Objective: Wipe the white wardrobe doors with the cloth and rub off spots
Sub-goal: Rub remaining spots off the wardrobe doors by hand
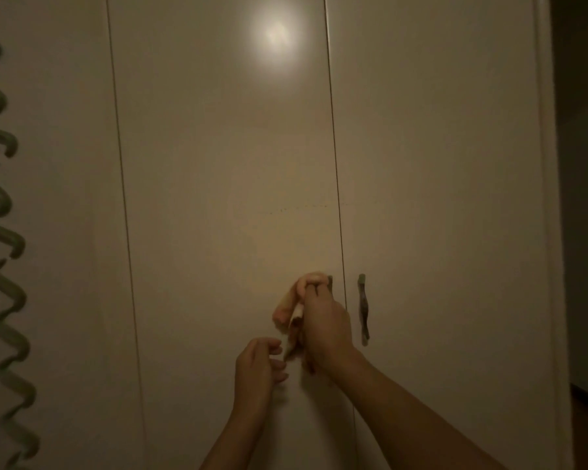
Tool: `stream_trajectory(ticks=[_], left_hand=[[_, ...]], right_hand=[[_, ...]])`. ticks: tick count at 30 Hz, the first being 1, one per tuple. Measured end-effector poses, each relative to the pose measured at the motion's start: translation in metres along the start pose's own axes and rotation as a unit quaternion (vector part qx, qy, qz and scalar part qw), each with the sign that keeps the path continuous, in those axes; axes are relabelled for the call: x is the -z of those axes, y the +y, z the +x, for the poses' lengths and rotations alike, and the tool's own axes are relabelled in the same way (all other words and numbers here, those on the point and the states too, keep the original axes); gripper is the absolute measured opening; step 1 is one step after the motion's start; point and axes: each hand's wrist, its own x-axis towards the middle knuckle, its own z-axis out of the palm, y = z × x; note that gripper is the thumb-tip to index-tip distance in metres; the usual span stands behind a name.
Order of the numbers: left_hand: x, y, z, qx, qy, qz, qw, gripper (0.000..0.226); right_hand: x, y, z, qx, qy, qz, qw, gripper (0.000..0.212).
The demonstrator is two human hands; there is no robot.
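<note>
Tall white wardrobe doors fill the view; the middle door (224,198) and the right door (438,164) meet at a narrow gap. A faint dotted line of spots (292,207) runs across the middle door. My right hand (323,323) is shut on a pale orange cloth (287,307), pressed around the middle door's handle, which is mostly hidden with only its top end (330,279) showing. My left hand (258,364) hovers just below, its fingertips pinching the cloth's hanging lower end.
The right door's metal handle (364,308) hangs free beside my right hand. A green wavy strip (4,232) runs down the left door (65,232). A lamp's reflection (277,33) glares near the top. A dark opening (584,198) lies past the wardrobe's right edge.
</note>
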Motion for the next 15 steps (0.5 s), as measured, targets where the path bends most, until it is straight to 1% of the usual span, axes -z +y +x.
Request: stream_trajectory(ticks=[2, 3, 5, 6, 7, 8, 9, 10, 11, 12, 15], left_hand=[[-0.003, -0.002, -0.002, 0.004, -0.006, 0.004, 1.0, 0.026], [-0.004, -0.003, -0.003, 0.007, -0.009, 0.004, 1.0, 0.026], [-0.005, -0.005, -0.008, 0.01, -0.012, -0.002, 1.0, 0.026], [-0.006, -0.006, -0.01, 0.009, -0.012, -0.003, 1.0, 0.026], [-0.006, -0.006, -0.012, 0.009, -0.01, -0.003, 1.0, 0.027], [-0.006, -0.007, -0.013, 0.011, -0.009, -0.002, 1.0, 0.027], [-0.007, -0.007, -0.014, 0.012, -0.009, -0.002, 1.0, 0.027], [-0.007, -0.007, -0.013, 0.013, -0.008, -0.001, 1.0, 0.027], [-0.007, -0.006, -0.012, 0.012, -0.007, -0.002, 1.0, 0.027], [-0.007, -0.005, -0.011, 0.012, -0.006, -0.004, 1.0, 0.027], [-0.01, -0.003, -0.009, 0.009, -0.003, -0.012, 1.0, 0.027]], right_hand=[[-0.008, 0.014, -0.005, 0.043, -0.037, -0.158, 0.986, 0.047], [-0.012, 0.023, -0.008, 0.06, -0.052, -0.217, 0.973, 0.053], [-0.019, 0.041, -0.022, 0.077, -0.102, -0.268, 0.955, 0.059], [-0.023, 0.05, -0.031, 0.082, -0.125, -0.262, 0.953, 0.056], [-0.027, 0.06, -0.038, 0.074, -0.138, -0.23, 0.961, 0.045], [-0.024, 0.065, -0.047, 0.039, -0.123, -0.156, 0.979, 0.029], [-0.021, 0.072, -0.052, 0.024, -0.105, -0.112, 0.988, 0.02], [-0.017, 0.075, -0.056, 0.016, -0.079, -0.087, 0.993, 0.021], [-0.011, 0.075, -0.055, 0.038, -0.06, -0.108, 0.992, 0.021], [-0.004, 0.071, -0.053, 0.049, -0.043, -0.105, 0.992, 0.02], [0.018, 0.056, -0.03, 0.077, 0.055, -0.068, 0.993, 0.016]])
